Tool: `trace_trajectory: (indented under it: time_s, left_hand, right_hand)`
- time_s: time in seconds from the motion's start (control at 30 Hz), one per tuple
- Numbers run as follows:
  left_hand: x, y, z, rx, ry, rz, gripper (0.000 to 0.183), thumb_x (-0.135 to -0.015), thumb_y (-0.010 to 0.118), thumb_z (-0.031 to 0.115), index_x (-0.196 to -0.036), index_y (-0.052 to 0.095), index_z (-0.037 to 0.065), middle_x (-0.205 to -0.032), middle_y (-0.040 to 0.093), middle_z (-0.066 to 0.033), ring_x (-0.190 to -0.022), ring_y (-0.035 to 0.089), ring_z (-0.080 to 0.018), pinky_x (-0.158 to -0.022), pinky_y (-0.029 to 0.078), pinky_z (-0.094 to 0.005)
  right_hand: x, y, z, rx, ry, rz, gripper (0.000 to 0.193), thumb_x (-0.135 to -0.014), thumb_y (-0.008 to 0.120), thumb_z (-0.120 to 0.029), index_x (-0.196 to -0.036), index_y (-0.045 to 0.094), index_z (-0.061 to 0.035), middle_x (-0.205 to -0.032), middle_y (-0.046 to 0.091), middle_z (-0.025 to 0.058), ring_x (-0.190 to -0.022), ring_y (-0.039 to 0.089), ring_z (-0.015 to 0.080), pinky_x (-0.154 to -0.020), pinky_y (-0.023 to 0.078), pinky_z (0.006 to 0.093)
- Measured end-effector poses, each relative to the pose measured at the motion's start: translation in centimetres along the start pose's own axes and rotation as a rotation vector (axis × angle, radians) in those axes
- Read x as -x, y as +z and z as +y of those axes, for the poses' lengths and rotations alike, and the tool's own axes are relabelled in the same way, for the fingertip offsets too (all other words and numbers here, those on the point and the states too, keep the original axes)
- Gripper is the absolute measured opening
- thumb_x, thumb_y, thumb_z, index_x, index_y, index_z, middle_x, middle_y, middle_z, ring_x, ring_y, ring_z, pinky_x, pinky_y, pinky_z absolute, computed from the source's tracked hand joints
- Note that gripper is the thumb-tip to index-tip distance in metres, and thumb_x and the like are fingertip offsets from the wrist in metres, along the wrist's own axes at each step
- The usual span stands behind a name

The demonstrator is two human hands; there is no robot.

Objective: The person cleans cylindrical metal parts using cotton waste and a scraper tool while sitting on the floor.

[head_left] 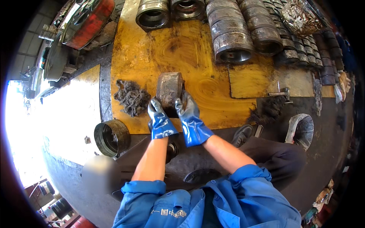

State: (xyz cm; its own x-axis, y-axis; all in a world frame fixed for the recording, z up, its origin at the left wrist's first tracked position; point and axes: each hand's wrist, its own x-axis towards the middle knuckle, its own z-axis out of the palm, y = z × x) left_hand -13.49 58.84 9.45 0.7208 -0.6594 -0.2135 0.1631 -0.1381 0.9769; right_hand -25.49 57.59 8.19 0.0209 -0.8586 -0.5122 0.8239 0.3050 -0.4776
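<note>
1. Left hand (160,122), blue-gloved, fingers wrapped on the near left edge of the rusty metal cylinder (169,89) at frame centre.
2. Right hand (191,117) clasps its right side.
3. Cylinder stands on the yellow board (190,53); grey rag wad (132,97) just left.

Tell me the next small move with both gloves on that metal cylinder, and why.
Probably tip it toward the wad of fibre: the left hand and right hand already clamp the grimy metal cylinder on the yellow board, and the wad lies just left.
</note>
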Motion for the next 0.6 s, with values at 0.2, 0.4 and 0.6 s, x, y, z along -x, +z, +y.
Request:
trace_trajectory:
  time_s: [0.2,0.4,0.6]
  left_hand:
    - [4.4,1.9,5.6,-0.029,-0.19,-0.02,0.054,-0.107,0.044,0.048,-0.134,0.051,0.002,-0.119,0.063,-0.0132,-0.1,0.06,-0.0228,-0.092,0.051,-0.0366]
    - [8.9,7.5,5.2,0.438,-0.548,-0.054,0.062,-0.107,0.036,0.052,-0.14,0.052,0.002,-0.136,0.061,-0.0124,-0.119,0.058,-0.025,-0.103,0.046,-0.0344]
    - [11.0,10.4,0.9,0.332,-0.523,-0.271,0.072,-0.105,0.028,0.061,-0.151,0.043,0.008,-0.146,0.053,-0.0055,-0.128,0.05,-0.0213,-0.115,0.032,-0.0378]
  right_hand:
    - [3.5,4.6,-2.1,1.523,-0.363,0.024,0.067,-0.089,0.068,-0.027,-0.144,0.043,0.0029,-0.128,0.06,0.0283,-0.108,0.064,0.0417,-0.091,0.053,0.0429]
    - [-3.6,-1.8,-8.7,1.585,-0.665,-0.359,0.06,-0.089,0.068,-0.03,-0.139,0.05,-0.0021,-0.123,0.065,0.0241,-0.111,0.063,0.0422,-0.094,0.052,0.046]
    - [-4.3,7.6,-28.1,2.224,-0.208,-0.769,0.071,-0.089,0.071,-0.046,-0.144,0.051,-0.0059,-0.138,0.059,0.0215,-0.127,0.057,0.0365,-0.107,0.044,0.0436]
